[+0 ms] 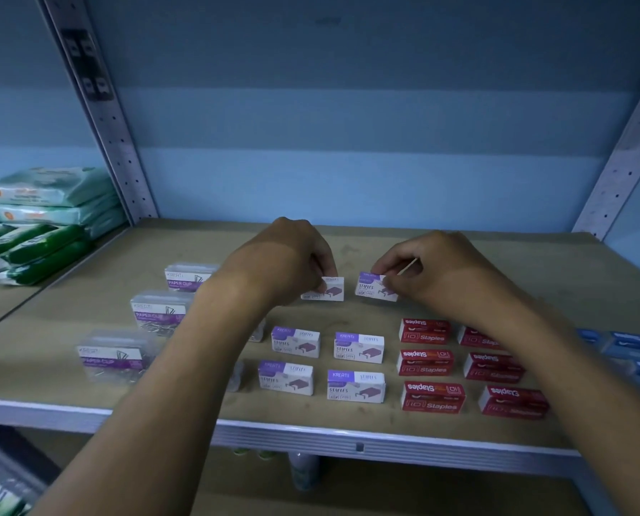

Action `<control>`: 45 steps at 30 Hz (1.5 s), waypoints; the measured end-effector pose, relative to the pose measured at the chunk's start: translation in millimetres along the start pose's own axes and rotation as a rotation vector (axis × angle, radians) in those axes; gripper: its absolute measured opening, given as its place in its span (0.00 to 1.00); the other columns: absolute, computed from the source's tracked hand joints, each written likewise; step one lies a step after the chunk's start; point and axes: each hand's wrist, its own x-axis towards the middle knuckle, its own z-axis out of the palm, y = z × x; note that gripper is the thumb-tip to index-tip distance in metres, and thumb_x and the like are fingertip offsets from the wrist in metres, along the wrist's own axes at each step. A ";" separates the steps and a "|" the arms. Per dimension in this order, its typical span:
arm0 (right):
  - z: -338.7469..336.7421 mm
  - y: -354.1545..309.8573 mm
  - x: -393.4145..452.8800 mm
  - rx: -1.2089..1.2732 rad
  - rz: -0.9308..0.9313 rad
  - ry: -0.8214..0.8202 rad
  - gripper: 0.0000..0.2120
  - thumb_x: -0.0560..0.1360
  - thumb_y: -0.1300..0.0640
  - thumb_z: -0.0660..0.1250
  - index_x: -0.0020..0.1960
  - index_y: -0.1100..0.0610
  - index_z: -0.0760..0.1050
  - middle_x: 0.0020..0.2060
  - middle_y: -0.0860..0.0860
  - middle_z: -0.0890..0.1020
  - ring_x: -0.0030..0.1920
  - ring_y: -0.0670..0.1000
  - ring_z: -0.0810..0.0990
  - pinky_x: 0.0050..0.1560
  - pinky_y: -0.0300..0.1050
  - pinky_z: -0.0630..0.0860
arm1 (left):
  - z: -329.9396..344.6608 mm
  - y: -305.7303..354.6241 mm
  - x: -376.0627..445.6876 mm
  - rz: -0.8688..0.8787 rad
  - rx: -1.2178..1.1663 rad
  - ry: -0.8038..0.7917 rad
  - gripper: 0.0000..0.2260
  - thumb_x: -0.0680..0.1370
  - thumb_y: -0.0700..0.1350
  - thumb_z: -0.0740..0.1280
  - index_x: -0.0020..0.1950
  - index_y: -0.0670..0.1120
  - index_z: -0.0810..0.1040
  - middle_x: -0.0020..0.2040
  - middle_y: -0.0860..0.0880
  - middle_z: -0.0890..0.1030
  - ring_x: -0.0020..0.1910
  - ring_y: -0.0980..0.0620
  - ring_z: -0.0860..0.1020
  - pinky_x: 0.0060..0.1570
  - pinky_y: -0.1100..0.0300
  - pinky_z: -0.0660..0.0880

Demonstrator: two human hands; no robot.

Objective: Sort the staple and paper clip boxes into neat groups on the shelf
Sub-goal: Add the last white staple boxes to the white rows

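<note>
My left hand (292, 255) pinches a white-and-purple staples box (328, 290) that rests on the wooden shelf (348, 247). Beside it, my right hand (434, 268) pinches a second white-and-purple staples box (374, 290). Both boxes form the back row of a purple staples group; several more such boxes (358, 347) lie in two rows in front. Red staples boxes (424, 363) stand in two columns to the right. Clear paper clip boxes (160, 314) line up on the left, partly hidden by my left forearm.
Blue boxes (631, 346) sit at the shelf's right edge. Green and pale packets (46, 232) are stacked on the neighbouring shelf at left. Metal uprights (102, 117) frame the bay. A lower shelf shows below the white front edge (359, 446).
</note>
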 end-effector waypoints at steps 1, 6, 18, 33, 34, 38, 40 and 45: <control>0.9 -2.0 -1.9 -0.001 -0.001 -0.010 0.09 0.74 0.57 0.72 0.47 0.44 0.86 0.39 0.39 0.85 0.41 0.33 0.80 0.37 0.25 0.71 | -0.1 -2.2 -2.1 -0.001 0.001 -0.007 0.09 0.73 0.39 0.73 0.50 0.51 0.86 0.46 0.54 0.86 0.44 0.57 0.82 0.36 0.69 0.71; 8.2 -11.7 -9.8 -0.013 -0.029 -0.042 0.08 0.74 0.56 0.73 0.47 0.44 0.86 0.38 0.39 0.84 0.40 0.33 0.80 0.37 0.24 0.72 | 1.2 -9.0 -9.5 0.001 0.009 -0.027 0.08 0.72 0.39 0.74 0.47 0.51 0.86 0.43 0.54 0.86 0.42 0.58 0.82 0.38 0.68 0.73; 21.6 -20.8 -13.3 -0.072 -0.026 -0.112 0.11 0.75 0.60 0.70 0.48 0.45 0.86 0.40 0.41 0.85 0.41 0.40 0.82 0.45 0.37 0.79 | 3.9 -18.7 -12.5 0.010 0.036 -0.090 0.08 0.71 0.40 0.76 0.46 0.52 0.86 0.43 0.54 0.86 0.43 0.56 0.83 0.46 0.61 0.79; 17.0 -15.0 -14.9 -0.030 -0.013 -0.108 0.09 0.75 0.56 0.71 0.50 0.44 0.86 0.44 0.40 0.86 0.43 0.38 0.82 0.47 0.36 0.79 | 4.6 -21.0 -12.0 0.062 0.034 -0.080 0.08 0.71 0.42 0.75 0.48 0.53 0.86 0.45 0.57 0.85 0.43 0.62 0.81 0.46 0.64 0.79; 13.6 -13.8 -15.8 -0.029 -0.015 -0.091 0.09 0.75 0.55 0.71 0.50 0.44 0.86 0.44 0.40 0.86 0.43 0.37 0.82 0.46 0.33 0.78 | 3.1 -20.2 -12.3 0.088 0.023 -0.057 0.08 0.72 0.42 0.74 0.48 0.54 0.86 0.44 0.58 0.85 0.43 0.64 0.81 0.46 0.63 0.79; -3.5 -6.4 -23.0 -0.014 -0.016 -0.035 0.07 0.75 0.54 0.72 0.50 0.44 0.86 0.45 0.40 0.85 0.43 0.38 0.82 0.47 0.36 0.79 | -1.8 -3.1 -14.0 0.225 -0.008 0.046 0.09 0.73 0.46 0.74 0.52 0.55 0.85 0.47 0.60 0.84 0.44 0.68 0.79 0.47 0.70 0.76; -11.6 -1.5 -29.1 -0.023 -0.008 -0.030 0.07 0.75 0.55 0.73 0.50 0.44 0.85 0.45 0.40 0.84 0.42 0.38 0.82 0.47 0.38 0.80 | -1.2 10.1 -15.1 0.284 -0.035 0.069 0.09 0.73 0.47 0.74 0.53 0.55 0.84 0.48 0.60 0.84 0.44 0.67 0.79 0.48 0.70 0.76; -32.1 11.1 -49.3 -0.098 0.005 -0.017 0.10 0.74 0.54 0.72 0.52 0.42 0.85 0.48 0.39 0.83 0.44 0.38 0.81 0.52 0.43 0.80 | 11.6 42.9 -12.7 0.383 -0.035 0.065 0.06 0.73 0.51 0.74 0.50 0.55 0.84 0.48 0.60 0.83 0.44 0.64 0.80 0.47 0.67 0.77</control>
